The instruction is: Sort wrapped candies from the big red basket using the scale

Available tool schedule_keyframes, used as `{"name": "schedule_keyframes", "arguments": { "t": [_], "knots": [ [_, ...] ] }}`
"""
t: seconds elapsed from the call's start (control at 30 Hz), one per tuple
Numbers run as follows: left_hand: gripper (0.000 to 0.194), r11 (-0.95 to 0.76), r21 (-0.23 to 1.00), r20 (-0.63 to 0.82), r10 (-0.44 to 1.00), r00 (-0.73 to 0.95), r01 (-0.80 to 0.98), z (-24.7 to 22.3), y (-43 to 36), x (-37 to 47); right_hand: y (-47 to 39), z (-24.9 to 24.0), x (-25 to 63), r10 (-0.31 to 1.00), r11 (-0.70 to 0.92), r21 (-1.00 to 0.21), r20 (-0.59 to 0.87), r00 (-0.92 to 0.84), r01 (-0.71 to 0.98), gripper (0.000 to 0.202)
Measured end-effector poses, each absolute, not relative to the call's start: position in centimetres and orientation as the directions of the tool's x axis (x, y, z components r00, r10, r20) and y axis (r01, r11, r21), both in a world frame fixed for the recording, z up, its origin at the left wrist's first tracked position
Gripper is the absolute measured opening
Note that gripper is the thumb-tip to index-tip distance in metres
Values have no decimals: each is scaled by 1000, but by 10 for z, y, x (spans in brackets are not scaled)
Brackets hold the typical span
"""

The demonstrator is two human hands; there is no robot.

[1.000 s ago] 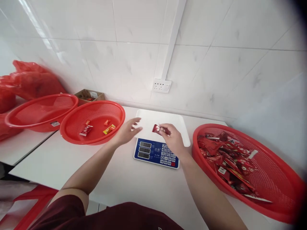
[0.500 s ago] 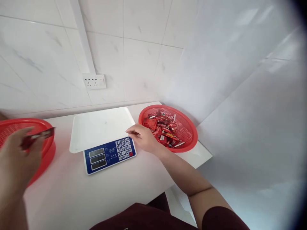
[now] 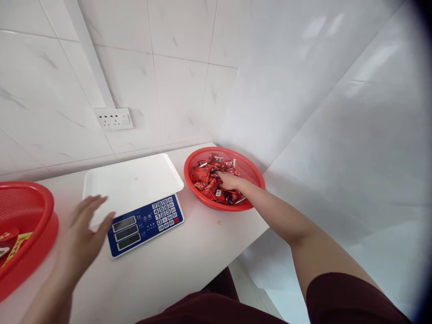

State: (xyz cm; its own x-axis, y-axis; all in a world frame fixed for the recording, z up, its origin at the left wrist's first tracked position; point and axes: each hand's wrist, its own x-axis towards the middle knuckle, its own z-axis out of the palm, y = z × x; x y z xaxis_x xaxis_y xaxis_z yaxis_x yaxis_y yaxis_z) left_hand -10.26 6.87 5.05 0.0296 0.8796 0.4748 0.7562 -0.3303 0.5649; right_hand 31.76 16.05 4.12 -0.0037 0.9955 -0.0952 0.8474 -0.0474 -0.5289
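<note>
In the head view, the left hand (image 3: 81, 243) is spread wide, its thumb well apart from the fingers, and hovers at the near left corner of the white weighing tray (image 3: 131, 180); whether the fingertips touch the tray cannot be told. The tray belongs to a digital price scale (image 3: 145, 229) on the white table (image 3: 189, 256), its blue front panel carrying three displays on the left and a number keypad (image 3: 165, 212) on the right.

The right hand (image 3: 230, 181) reaches down into the right red perforated basket (image 3: 216, 205), beside the scale, with its fingertips among red wrapped packets (image 3: 200, 174) — whether they grip one is hidden. The packets lie heaped, mostly towards the basket's left and near side.

At the left edge, partly cut off, is another red basket (image 3: 49, 202) with a yellow packet (image 3: 18, 247) and a red packet (image 3: 8, 235) inside. A wall socket (image 3: 114, 119) sits above the scale, on the marbled tiles (image 3: 182, 94).
</note>
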Motion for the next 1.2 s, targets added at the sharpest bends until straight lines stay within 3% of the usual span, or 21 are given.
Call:
{"name": "schedule_keyframes", "arguments": {
  "t": [0.1,0.23,0.47,0.67,0.8,1.03,1.1,1.2],
  "knots": [
    [32,-393,507,487,865,121,768,44,63,-66,166,36,320,994,-83,-613,-109,21,786,40],
    [25,-519,573,442,848,293,634,21,45,-36,165,42,334,990,-132,-741,-136,45,659,31],
    [21,-533,687,207,795,570,494,-15,12,-17,156,58,329,986,-164,-884,-149,69,437,36],
    [22,-467,760,117,783,611,453,-18,5,-11,153,71,315,986,-168,-941,-164,41,294,21],
    [22,-441,776,124,807,577,450,-14,11,-15,145,86,301,989,-146,-959,-149,8,242,22],
    [33,-452,778,354,889,289,436,59,61,-3,113,121,241,879,-6,-957,-143,-455,289,30],
    [38,-470,816,387,877,285,337,87,78,9,104,129,227,814,66,-941,-141,-564,331,29],
    [25,-450,877,370,857,360,169,114,95,29,93,135,218,731,125,-931,-148,-666,344,28]
  ]
}}
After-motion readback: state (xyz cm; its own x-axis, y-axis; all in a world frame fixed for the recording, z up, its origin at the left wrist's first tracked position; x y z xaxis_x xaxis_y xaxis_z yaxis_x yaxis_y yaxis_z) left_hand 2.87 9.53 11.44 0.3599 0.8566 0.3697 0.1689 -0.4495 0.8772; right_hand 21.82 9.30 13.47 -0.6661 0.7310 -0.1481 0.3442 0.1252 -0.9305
